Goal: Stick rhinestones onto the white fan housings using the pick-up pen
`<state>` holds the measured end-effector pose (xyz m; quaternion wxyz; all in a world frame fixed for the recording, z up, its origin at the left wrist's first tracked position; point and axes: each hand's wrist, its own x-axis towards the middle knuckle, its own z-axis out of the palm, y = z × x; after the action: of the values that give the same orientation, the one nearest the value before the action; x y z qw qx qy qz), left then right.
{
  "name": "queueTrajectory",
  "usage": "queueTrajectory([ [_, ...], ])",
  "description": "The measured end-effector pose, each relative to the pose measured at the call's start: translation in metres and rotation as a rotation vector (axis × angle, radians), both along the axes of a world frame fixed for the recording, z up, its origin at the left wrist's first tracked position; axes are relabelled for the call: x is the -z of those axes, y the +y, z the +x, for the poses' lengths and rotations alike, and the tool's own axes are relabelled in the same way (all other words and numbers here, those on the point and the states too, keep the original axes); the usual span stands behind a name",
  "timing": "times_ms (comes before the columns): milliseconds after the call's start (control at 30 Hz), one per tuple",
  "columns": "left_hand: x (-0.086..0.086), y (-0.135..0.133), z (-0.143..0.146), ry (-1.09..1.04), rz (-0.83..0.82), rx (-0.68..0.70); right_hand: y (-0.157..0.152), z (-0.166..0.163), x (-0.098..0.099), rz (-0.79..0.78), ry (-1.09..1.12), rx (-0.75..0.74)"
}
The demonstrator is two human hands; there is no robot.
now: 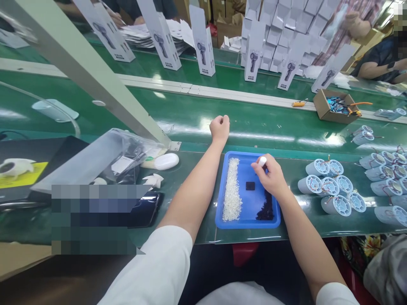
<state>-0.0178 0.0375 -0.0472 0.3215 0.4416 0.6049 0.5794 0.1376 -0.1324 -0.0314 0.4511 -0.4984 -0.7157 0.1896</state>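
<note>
My left hand (220, 128) is closed, fingers curled, above the green conveyor belt beyond the tray; whatever it may hold is hidden. Over the right side of a blue tray (251, 212), my right hand (272, 176) is closed around a small object with a rounded white end (262, 161); the rest of it is hidden by the fingers. A long heap of tiny clear-white pieces (232, 195) lies along the tray's left side. Tiny black pieces (266, 208) are heaped at the right, partly under my right hand. Between the heaps lies a black square (250, 186).
Light-blue cylinders with wires (330, 186) stand to the right. A cardboard box of parts (333, 108) sits on the far rail. Several white printed boxes (203, 51) stand beyond it. At left are a slanted metal post (95, 80), a dark phone (144, 210) and plastic bags (127, 156).
</note>
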Motion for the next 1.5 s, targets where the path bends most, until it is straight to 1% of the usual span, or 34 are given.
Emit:
queueTrajectory([
  [133,0.001,0.000,0.000,0.011,-0.015,0.006,-0.003,0.000,-0.001,0.026,0.071,-0.029],
  [333,0.003,0.001,-0.001,0.027,-0.029,0.013,-0.009,0.001,-0.005,0.140,0.173,-0.010],
  [400,0.003,0.002,-0.001,0.032,-0.035,0.013,-0.011,-0.001,-0.006,0.108,0.131,-0.080],
  [500,0.004,0.003,-0.001,0.042,-0.039,0.009,-0.013,-0.005,-0.007,-0.028,-0.005,-0.260],
  [567,0.004,0.003,-0.001,0.050,-0.039,0.007,-0.014,-0.007,-0.007,-0.088,-0.006,-0.297],
  [600,0.004,0.003,-0.001,0.053,-0.040,0.007,-0.013,-0.006,-0.006,-0.097,0.039,-0.271],
  [667,0.005,0.003,-0.001,0.059,-0.043,0.010,-0.009,-0.003,-0.003,-0.117,0.202,-0.161],
  [733,0.005,0.002,-0.001,0.066,-0.048,0.012,-0.003,0.003,0.000,-0.176,0.446,-0.023],
  [800,0.005,0.001,-0.001,0.075,-0.055,0.011,0.004,0.009,0.002,-0.247,0.740,0.080],
  [900,0.004,0.000,-0.002,0.092,-0.064,0.012,0.015,0.019,0.005,-0.291,1.121,0.151],
  [1000,0.004,-0.002,-0.002,0.104,-0.072,0.013,0.021,0.028,0.009,-0.305,1.344,0.214],
  [1100,0.004,-0.003,-0.002,0.102,-0.082,0.016,0.025,0.036,0.016,-0.335,1.418,0.257],
  [1200,0.005,-0.003,-0.002,0.094,-0.086,0.021,0.027,0.041,0.020,-0.344,1.403,0.257],
  [1300,0.006,-0.003,-0.003,0.085,-0.094,0.022,0.030,0.045,0.021,-0.350,1.399,0.239],
  [1500,0.006,-0.003,-0.004,0.099,-0.100,0.026,0.038,0.047,0.022,-0.305,1.268,0.269],
])
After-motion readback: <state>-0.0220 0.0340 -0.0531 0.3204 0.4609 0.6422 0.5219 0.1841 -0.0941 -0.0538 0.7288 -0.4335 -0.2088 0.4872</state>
